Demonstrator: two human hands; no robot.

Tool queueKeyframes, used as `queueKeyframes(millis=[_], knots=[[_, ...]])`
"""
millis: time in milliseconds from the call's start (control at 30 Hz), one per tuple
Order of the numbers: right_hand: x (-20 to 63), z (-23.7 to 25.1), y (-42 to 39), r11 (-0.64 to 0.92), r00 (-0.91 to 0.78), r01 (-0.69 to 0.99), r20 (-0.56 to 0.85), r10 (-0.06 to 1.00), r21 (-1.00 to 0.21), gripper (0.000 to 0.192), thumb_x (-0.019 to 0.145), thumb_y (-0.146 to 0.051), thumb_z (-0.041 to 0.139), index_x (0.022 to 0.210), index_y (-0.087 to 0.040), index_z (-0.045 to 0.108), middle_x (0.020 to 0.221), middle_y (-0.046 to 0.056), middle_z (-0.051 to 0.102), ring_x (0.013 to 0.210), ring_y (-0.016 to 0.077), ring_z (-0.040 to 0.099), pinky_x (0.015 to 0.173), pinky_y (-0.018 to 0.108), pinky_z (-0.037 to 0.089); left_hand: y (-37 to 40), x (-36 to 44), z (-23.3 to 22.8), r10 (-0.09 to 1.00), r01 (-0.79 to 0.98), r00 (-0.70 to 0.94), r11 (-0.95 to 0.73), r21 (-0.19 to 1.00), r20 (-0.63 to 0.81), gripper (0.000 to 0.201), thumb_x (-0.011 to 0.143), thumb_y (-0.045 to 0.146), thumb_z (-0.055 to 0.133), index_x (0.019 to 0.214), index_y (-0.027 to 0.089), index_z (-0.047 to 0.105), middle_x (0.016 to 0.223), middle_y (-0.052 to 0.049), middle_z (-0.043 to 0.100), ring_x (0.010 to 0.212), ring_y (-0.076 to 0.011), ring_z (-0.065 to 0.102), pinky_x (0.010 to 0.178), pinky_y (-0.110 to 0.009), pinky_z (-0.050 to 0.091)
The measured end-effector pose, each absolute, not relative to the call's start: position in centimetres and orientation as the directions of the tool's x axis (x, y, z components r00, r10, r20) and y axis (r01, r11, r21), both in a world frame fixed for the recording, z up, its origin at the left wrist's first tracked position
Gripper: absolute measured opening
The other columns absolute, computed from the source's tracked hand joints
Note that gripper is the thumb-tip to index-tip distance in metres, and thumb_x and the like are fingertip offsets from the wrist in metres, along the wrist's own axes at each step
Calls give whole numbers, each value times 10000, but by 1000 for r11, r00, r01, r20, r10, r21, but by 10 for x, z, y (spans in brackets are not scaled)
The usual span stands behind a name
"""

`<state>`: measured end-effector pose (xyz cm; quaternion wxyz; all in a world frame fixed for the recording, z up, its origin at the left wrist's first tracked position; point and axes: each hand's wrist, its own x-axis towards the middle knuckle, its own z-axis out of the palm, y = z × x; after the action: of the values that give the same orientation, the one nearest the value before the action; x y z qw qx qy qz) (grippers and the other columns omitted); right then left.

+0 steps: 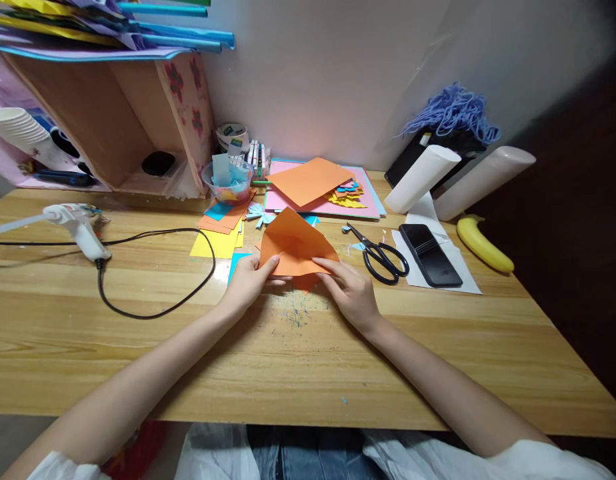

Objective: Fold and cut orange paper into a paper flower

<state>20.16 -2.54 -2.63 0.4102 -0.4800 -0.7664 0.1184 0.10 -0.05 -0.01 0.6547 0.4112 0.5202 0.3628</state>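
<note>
An orange sheet of paper (294,241) is held up over the middle of the table, its near edge bent and its far corner pointing away from me. My left hand (251,275) pinches its left side, thumb on top and fingers beneath. On the right side, my right hand (349,288) grips the same sheet between thumb and fingers. Part of an orange piece shows below the near edge; whether it belongs to this sheet I cannot tell. Black-handled scissors (383,257) lie just right of my right hand, blades partly spread.
A glue gun (81,230) with a looping black cord stands at left. Behind are stacked coloured sheets (371,203), a tub of scraps (228,179) and a cardboard box (188,127). A phone (431,255), banana (483,243) and white roll (423,177) are at right.
</note>
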Motion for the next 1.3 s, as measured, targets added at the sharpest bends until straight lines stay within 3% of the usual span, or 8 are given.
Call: queueKeyframes(millis=[133, 300, 500, 633, 800, 900, 1100, 1300], knots=[[206, -24, -26, 625, -320, 700, 629, 708, -347, 305, 882, -164, 461, 1150, -219, 597, 1172, 83, 627, 1063, 218, 601, 912, 410, 509, 0, 0, 0, 886, -56, 223, 429, 902, -408, 227, 820, 256, 572, 981, 99, 608, 911, -97, 710, 771, -171, 693, 676, -226, 562], [210, -19, -24, 736, -479, 641, 636, 605, -218, 345, 879, -101, 439, 1178, -213, 570, 1251, 79, 569, 1128, 193, 563, 921, 365, 519, 1, 0, -2, 860, -56, 273, 461, 886, -430, 190, 818, 242, 572, 931, 101, 629, 897, -86, 713, 742, -156, 691, 671, -213, 561], [211, -21, -27, 811, -580, 568, 630, 516, -141, 602, 877, -59, 425, 1413, -243, 225, 1255, 43, 564, 1114, 143, 571, 905, 282, 519, 1, -1, -7, 832, -25, 353, 466, 884, -428, 258, 768, 318, 634, 914, 105, 637, 862, -82, 718, 726, -170, 692, 687, -242, 559], [210, -22, -27, 802, -482, 525, 677, 555, -284, 662, 861, -123, 509, 1421, -242, 176, 1195, 59, 615, 1052, 148, 614, 850, 282, 543, 1, -4, -6, 821, -10, 401, 447, 895, -406, 273, 737, 370, 660, 873, 132, 652, 843, -62, 722, 741, -173, 691, 702, -251, 554], [212, -20, -20, 704, -322, 445, 635, 702, -553, 340, 829, -242, 586, 1164, -236, 532, 1153, 83, 633, 1074, 197, 595, 908, 373, 503, 3, -6, 0, 793, 18, 415, 482, 876, -446, 280, 699, 385, 690, 871, 164, 674, 852, -56, 725, 760, -190, 690, 722, -275, 547], [213, -19, -18, 652, -271, 434, 600, 753, -622, 197, 810, -262, 607, 1006, -236, 612, 1104, 79, 646, 1043, 210, 605, 887, 386, 501, 3, -7, 1, 775, 46, 439, 485, 873, -454, 303, 706, 406, 679, 896, 170, 679, 870, -60, 723, 779, -190, 687, 740, -278, 539], [211, -21, -17, 562, -228, 394, 515, 826, -728, 181, 772, -334, 644, 924, -240, 618, 1057, 86, 628, 1017, 223, 595, 881, 407, 491, 2, -8, 0, 746, 79, 482, 485, 871, -459, 351, 715, 424, 663, 955, 168, 666, 897, -70, 718, 804, -207, 685, 742, -299, 537], [210, -26, -14, 473, -205, 273, 430, 879, -838, 224, 752, -355, 663, 913, -230, 569, 990, 69, 594, 955, 193, 595, 855, 374, 511, 3, -8, 1, 743, 75, 475, 500, 863, -472, 306, 703, 410, 680, 880, 160, 672, 866, -65, 715, 784, -202, 690, 722, -285, 541]])
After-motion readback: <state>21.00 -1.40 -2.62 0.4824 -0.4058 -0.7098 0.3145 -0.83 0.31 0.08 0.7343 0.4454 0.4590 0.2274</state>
